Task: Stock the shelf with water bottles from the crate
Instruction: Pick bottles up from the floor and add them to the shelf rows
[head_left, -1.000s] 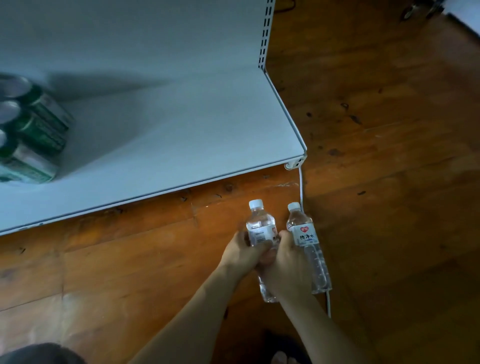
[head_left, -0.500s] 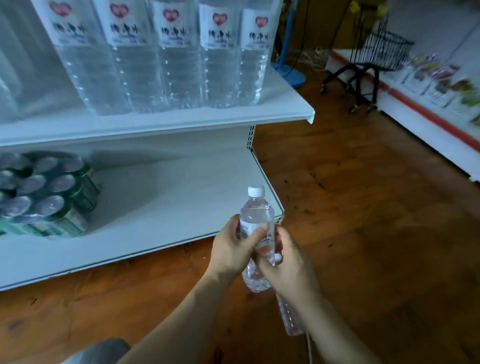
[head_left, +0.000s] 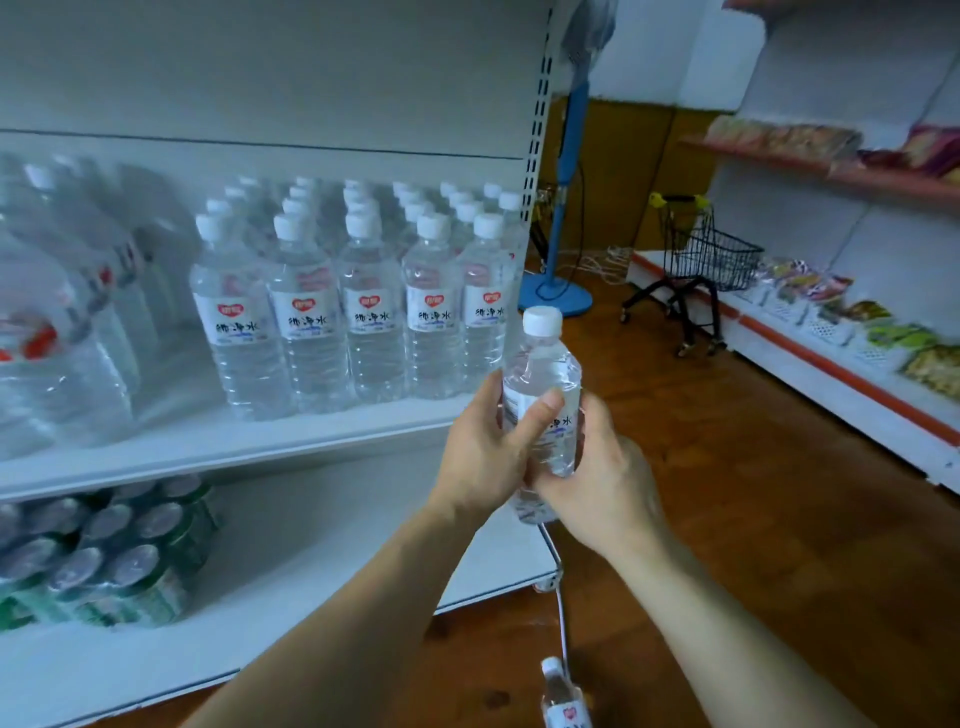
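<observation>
Two hands are gripping one clear water bottle (head_left: 543, 400), upright with its white cap on, just off the right end of the shelf (head_left: 249, 447): left hand (head_left: 485, 457) wrapping its side, thumb lying across the label; right hand (head_left: 602, 483) curling round its lower part. Shelved bottles (head_left: 363, 312) are showing red-heart labels with Chinese characters. Green cans (head_left: 104, 561) are sitting below. Another bottle (head_left: 563, 696) is standing on the floor.
</observation>
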